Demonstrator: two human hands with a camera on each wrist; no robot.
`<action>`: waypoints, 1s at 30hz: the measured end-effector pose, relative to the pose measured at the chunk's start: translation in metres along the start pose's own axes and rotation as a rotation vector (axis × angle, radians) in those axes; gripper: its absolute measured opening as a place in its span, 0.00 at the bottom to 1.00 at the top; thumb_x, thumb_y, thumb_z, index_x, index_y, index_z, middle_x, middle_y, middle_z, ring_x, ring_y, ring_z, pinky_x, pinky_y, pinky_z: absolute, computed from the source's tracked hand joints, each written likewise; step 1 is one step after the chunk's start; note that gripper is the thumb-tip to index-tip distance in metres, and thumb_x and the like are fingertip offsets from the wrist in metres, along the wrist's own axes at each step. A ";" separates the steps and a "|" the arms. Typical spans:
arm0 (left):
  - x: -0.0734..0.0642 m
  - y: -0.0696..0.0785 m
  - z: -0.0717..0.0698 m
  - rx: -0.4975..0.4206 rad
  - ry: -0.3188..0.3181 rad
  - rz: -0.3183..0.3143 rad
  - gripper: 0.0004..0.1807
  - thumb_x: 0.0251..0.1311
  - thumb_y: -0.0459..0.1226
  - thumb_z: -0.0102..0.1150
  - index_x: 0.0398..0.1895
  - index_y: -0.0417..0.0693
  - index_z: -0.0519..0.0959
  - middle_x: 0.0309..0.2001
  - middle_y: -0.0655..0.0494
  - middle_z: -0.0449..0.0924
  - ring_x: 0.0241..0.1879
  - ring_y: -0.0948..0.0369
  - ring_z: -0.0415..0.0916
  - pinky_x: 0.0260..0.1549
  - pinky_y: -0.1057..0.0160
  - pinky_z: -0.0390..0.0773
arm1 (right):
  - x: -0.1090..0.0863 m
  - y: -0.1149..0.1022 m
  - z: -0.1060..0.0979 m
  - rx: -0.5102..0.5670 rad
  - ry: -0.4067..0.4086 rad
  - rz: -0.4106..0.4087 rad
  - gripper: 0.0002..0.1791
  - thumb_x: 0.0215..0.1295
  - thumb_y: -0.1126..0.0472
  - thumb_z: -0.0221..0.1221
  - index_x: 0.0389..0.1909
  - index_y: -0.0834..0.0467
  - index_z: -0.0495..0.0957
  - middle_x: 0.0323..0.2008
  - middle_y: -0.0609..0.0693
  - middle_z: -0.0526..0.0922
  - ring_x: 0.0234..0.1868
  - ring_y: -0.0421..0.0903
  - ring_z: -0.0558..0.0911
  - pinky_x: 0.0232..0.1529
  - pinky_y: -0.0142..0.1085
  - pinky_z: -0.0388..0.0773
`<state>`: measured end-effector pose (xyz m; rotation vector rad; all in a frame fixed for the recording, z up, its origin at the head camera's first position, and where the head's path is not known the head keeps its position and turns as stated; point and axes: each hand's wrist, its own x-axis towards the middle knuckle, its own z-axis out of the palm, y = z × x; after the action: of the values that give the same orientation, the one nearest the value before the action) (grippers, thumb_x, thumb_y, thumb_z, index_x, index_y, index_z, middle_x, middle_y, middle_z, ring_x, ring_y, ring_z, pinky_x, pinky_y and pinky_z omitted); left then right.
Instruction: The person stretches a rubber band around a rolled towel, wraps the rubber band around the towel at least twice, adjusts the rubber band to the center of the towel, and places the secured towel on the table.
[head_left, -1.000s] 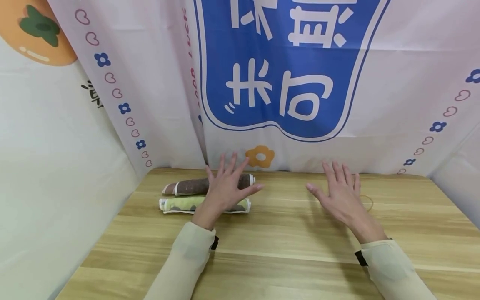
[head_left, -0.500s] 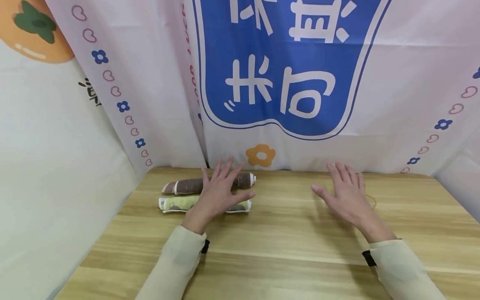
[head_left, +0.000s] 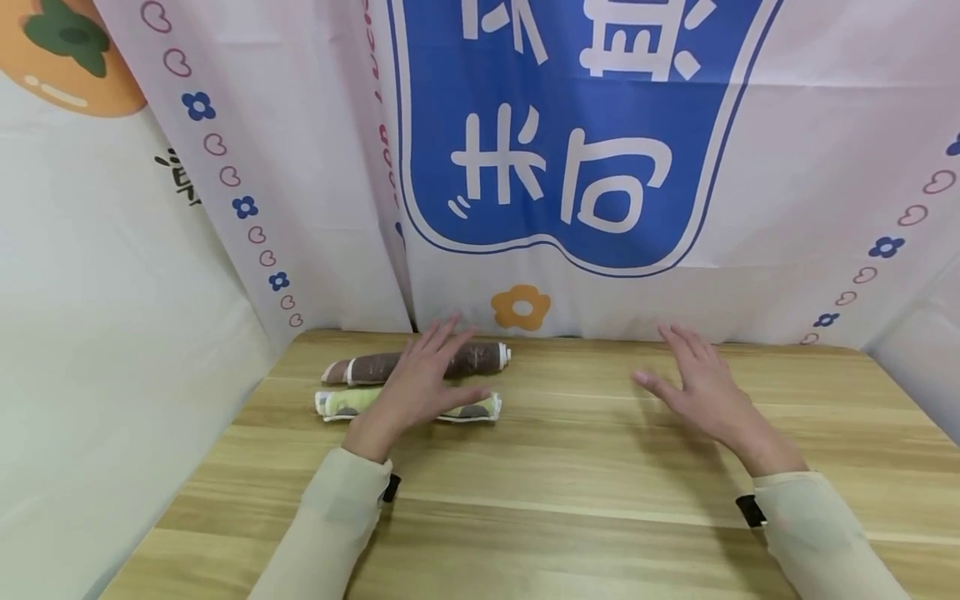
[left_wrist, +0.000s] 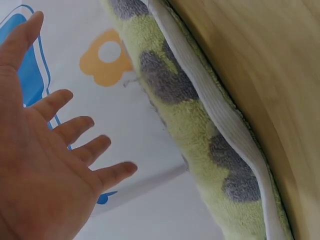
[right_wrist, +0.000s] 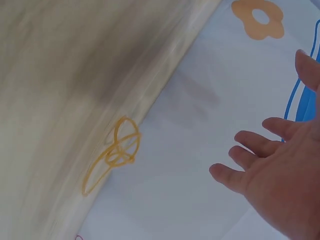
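The left hand [head_left: 415,390], fingers spread and holding nothing, hovered over the green roll [left_wrist: 182,117] and brown roll [head_left: 373,368] on the tabletop [head_left: 585,483]; the right hand [head_left: 711,398] hung well apart, fingers extended, unladen; the green roll looked soft and light, likely best gripped round its middle lest it unwind.

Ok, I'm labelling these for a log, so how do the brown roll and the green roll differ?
The brown roll is mostly dark brown; the green roll is yellow-green with grey patches. The brown roll lies nearer the backdrop, the green roll in front of it. Both lie rolled up on the table, partly hidden by the left hand in the head view.
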<state>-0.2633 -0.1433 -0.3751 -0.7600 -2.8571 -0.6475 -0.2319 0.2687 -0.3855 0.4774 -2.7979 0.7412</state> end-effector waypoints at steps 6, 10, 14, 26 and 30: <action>0.001 -0.003 -0.004 -0.019 -0.011 -0.002 0.49 0.60 0.60 0.74 0.80 0.49 0.68 0.85 0.44 0.47 0.82 0.39 0.47 0.75 0.32 0.52 | 0.002 0.009 -0.010 -0.015 -0.016 -0.010 0.47 0.77 0.46 0.62 0.79 0.73 0.54 0.76 0.78 0.56 0.77 0.79 0.50 0.73 0.72 0.48; 0.002 -0.006 -0.006 -0.037 -0.030 -0.001 0.47 0.59 0.58 0.76 0.78 0.50 0.71 0.84 0.46 0.50 0.81 0.41 0.49 0.74 0.34 0.56 | 0.003 0.011 -0.020 -0.023 -0.034 0.017 0.47 0.77 0.47 0.63 0.79 0.74 0.55 0.75 0.78 0.58 0.76 0.78 0.54 0.73 0.72 0.52; 0.000 -0.010 -0.007 -0.034 -0.040 0.005 0.47 0.59 0.57 0.77 0.78 0.49 0.71 0.83 0.46 0.53 0.81 0.41 0.51 0.74 0.36 0.58 | 0.002 0.014 -0.027 -0.022 -0.088 0.064 0.46 0.77 0.46 0.63 0.79 0.73 0.56 0.74 0.77 0.61 0.74 0.77 0.59 0.70 0.72 0.57; -0.003 -0.017 -0.013 -0.029 -0.089 -0.043 0.43 0.59 0.54 0.78 0.74 0.46 0.74 0.78 0.46 0.67 0.77 0.43 0.61 0.72 0.39 0.64 | -0.005 0.025 -0.041 -0.025 -0.143 0.106 0.39 0.78 0.48 0.63 0.73 0.75 0.65 0.68 0.77 0.70 0.68 0.77 0.69 0.66 0.71 0.65; -0.005 -0.020 -0.014 -0.028 -0.096 -0.061 0.42 0.59 0.53 0.78 0.73 0.46 0.75 0.73 0.47 0.73 0.73 0.43 0.67 0.70 0.40 0.67 | -0.007 0.029 -0.044 -0.029 -0.157 0.121 0.37 0.78 0.49 0.63 0.71 0.75 0.68 0.66 0.77 0.73 0.66 0.77 0.71 0.64 0.70 0.68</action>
<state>-0.2693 -0.1674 -0.3710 -0.7294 -2.9750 -0.6782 -0.2311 0.3170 -0.3626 0.3786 -3.0019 0.7155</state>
